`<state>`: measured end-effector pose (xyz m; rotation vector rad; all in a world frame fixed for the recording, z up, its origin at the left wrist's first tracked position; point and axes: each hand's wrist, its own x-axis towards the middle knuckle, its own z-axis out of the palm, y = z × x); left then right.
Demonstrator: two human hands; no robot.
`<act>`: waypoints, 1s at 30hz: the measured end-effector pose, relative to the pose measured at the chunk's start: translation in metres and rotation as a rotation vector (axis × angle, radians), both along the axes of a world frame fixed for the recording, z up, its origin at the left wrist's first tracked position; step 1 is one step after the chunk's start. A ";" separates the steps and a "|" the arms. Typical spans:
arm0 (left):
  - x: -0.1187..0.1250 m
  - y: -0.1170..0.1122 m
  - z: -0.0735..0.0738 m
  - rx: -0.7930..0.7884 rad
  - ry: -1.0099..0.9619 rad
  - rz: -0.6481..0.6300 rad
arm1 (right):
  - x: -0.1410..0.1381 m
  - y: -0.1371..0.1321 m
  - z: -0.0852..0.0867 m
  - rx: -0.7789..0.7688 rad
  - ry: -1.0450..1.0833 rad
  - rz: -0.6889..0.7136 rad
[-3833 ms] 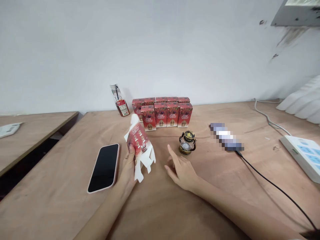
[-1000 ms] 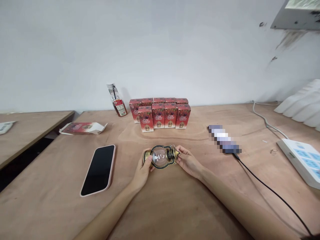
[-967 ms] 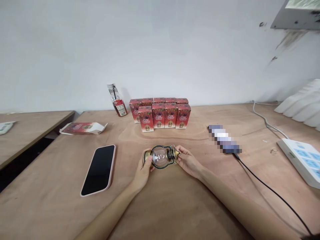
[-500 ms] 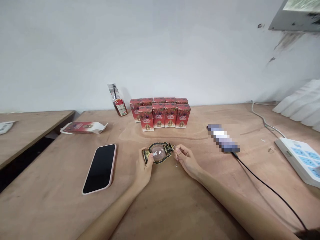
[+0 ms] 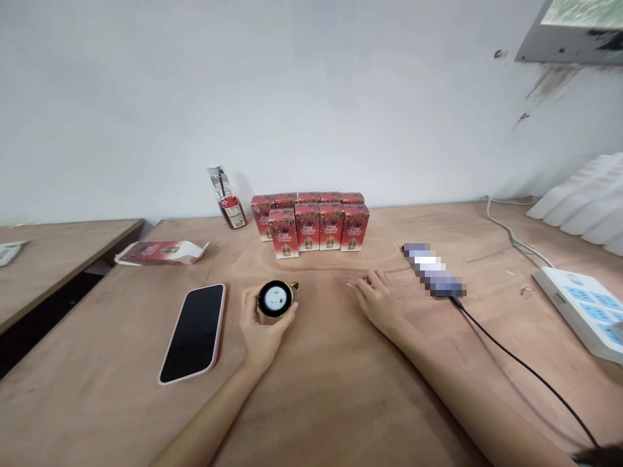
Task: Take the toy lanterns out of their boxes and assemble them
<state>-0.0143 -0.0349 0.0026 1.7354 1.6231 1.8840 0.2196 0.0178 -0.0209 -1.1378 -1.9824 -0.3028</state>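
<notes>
My left hand (image 5: 263,331) is closed around a small lantern (image 5: 275,299) with black and gold trim. The lantern's round base faces me, showing a white disc inside a black ring, and most of its body is hidden behind that base. On the wooden table, to the right, rests my right hand (image 5: 377,301), its fingers bent and slightly apart. A thin clear strip (image 5: 344,279), too faint to name, lies by its fingertips.
Several red Christmas boxes (image 5: 306,227) stand in two rows near the wall. An opened red box (image 5: 163,251) lies left, behind a phone (image 5: 193,334). A bottle (image 5: 232,207) stands by the wall. On the right are a cabled phone (image 5: 433,269) and a power strip (image 5: 584,311).
My left hand has moved left and turned the lantern so its base faces me. My right hand has left the lantern's top and moved right and away from me, down to the table.
</notes>
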 end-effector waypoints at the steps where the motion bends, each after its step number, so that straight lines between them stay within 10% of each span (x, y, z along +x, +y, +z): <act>1: 0.000 -0.001 0.000 0.020 0.075 0.010 | -0.003 -0.001 0.000 0.021 -0.105 -0.003; 13: 0.008 -0.008 0.001 0.061 0.651 -0.168 | -0.045 -0.056 0.017 0.095 0.170 0.315; 30: 0.014 -0.017 0.002 0.131 0.814 -0.190 | -0.050 -0.058 0.018 0.013 0.121 0.455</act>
